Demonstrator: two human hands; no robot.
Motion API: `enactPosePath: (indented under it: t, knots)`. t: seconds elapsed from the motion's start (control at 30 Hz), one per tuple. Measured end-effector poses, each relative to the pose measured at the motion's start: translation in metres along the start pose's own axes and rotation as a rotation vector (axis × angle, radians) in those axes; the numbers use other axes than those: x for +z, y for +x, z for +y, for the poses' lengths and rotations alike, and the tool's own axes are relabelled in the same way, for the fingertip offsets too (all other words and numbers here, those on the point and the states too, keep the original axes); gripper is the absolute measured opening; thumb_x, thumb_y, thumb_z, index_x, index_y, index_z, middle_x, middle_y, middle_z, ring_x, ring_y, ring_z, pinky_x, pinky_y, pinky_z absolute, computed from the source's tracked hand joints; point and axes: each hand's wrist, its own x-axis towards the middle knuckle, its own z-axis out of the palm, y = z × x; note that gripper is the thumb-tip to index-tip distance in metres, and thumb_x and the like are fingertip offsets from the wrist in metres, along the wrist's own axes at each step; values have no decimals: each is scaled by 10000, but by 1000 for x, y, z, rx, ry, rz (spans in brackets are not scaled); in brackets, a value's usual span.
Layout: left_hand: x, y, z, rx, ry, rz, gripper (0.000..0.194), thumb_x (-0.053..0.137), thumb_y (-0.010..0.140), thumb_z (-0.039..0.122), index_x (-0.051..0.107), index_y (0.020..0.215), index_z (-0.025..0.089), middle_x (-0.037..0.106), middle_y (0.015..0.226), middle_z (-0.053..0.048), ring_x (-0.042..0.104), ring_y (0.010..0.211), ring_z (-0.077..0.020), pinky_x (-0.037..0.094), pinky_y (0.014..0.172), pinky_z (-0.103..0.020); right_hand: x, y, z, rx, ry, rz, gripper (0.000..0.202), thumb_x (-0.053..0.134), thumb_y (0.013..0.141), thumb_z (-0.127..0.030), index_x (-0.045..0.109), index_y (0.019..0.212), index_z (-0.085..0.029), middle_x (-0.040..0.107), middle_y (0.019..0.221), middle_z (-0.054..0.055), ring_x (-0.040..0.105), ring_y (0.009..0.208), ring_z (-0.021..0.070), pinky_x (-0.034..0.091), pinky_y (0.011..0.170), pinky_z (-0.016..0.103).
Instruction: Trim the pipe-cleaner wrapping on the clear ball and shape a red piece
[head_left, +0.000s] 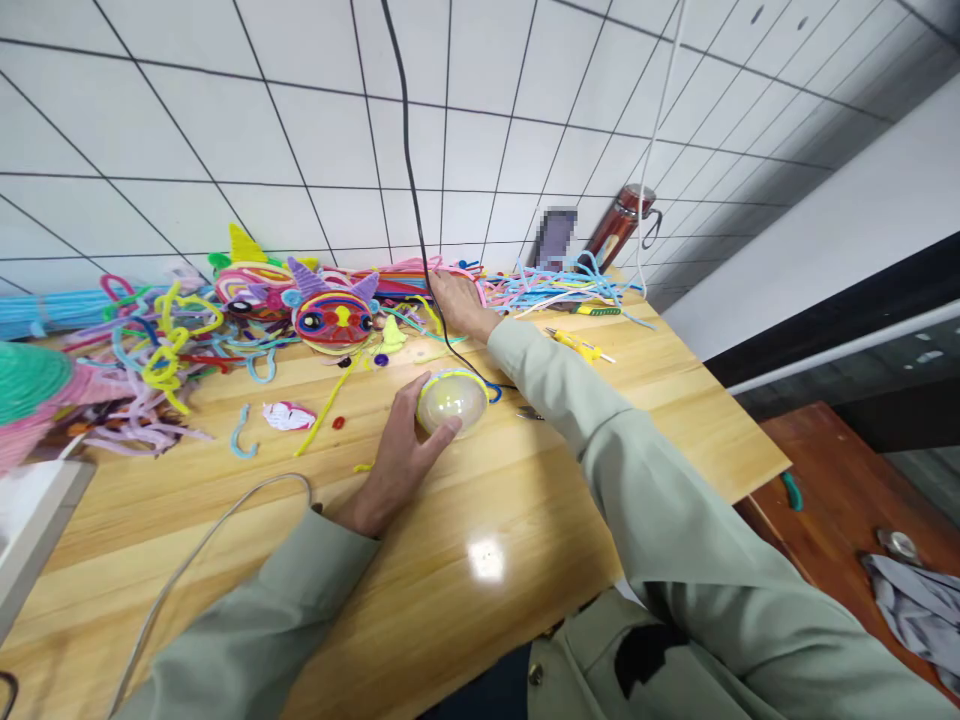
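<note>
Curving, the left hand (405,445) holds a glossy, translucent dome (452,398).

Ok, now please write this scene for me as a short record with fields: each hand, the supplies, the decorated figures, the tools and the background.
Left hand: holds a translucent dome with a yellow-edged rim
Right hand: at the colored fuzzy stems; grip unclear
Decorated figures: red-faced horned figure, beside another, partly hidden one
Tool: yellow-handled tool, right of the right hand
Surface: wooden table
Background: red flask, tiled wall
</note>
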Motion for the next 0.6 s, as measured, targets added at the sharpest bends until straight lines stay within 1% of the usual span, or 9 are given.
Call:
enactPosePath:
  t: [0.07, 0.13, 0.27, 0.37, 0.43, 0.5, 0.6]
  knots:
    - [-1, 0, 1, -5, 0, -6, 737, 728, 1080, 593, 484, 1664, 215, 610, 1670, -188, 588, 1589, -373, 471, 1365, -613, -1, 4, -3, 9, -12, 32, 590, 297, 1118, -50, 540, 1653, -112, 665, 1585, 284, 717, 1403, 359, 587, 1133, 472]
    - [-2, 0, 2, -16, 7, -12, 733, 721, 1085, 601, 483, 1665, 223, 604, 1678, -183, 588, 1589, -374, 477, 1360, -620, 0, 4, -4, -25, -11, 38, 588, 315, 1118, -64, 525, 1665, -107, 638, 1614, 289, 700, 1431, 359, 565, 1171, 472]
    - [-2, -1, 2, -17, 18, -2, 733, 722, 1083, 613, 494, 1654, 215, 613, 1669, -188, 596, 1580, -374, 486, 1356, -616, 6, -1, -4, -117, 13, -23, 486, 412, 1147, -173, 607, 1585, -93, 655, 1597, 278, 695, 1429, 341, 551, 1204, 440]
    - [-2, -1, 1, -17, 12, 6, 744, 723, 1078, 630, 501, 1651, 211, 610, 1669, -193, 587, 1586, -380, 472, 1363, -620, 6, -1, -2, -109, 37, -65, 465, 471, 1159, -238, 624, 1573, -91, 672, 1596, 266, 701, 1406, 329, 570, 1197, 442]
    - [-2, 0, 0, -25, 5, 10, 763, 725, 1072, 648, 501, 1654, 209, 600, 1677, -197, 578, 1591, -387, 459, 1369, -628, 1, 2, -2, -106, 51, -84, 418, 515, 1157, -250, 667, 1519, -105, 713, 1561, 244, 718, 1389, 318, 576, 1191, 427]
    - [-2, 0, -1, -36, -3, 4, 788, 730, 1065, 665, 500, 1659, 202, 594, 1679, -205, 571, 1595, -393, 449, 1371, -636, -6, 7, -4, -89, 59, -95, 379, 498, 1155, -201, 704, 1455, -93, 772, 1475, 242, 746, 1376, 322, 586, 1175, 425]
    - [-2, 0, 0, -55, -8, 11, 821, 741, 1045, 697, 510, 1653, 197, 603, 1665, -210, 579, 1581, -404, 458, 1358, -647, -20, 11, -9, -30, 62, -100, 437, 410, 1131, -82, 710, 1448, -64, 831, 1340, 258, 791, 1329, 361, 625, 1123, 483]
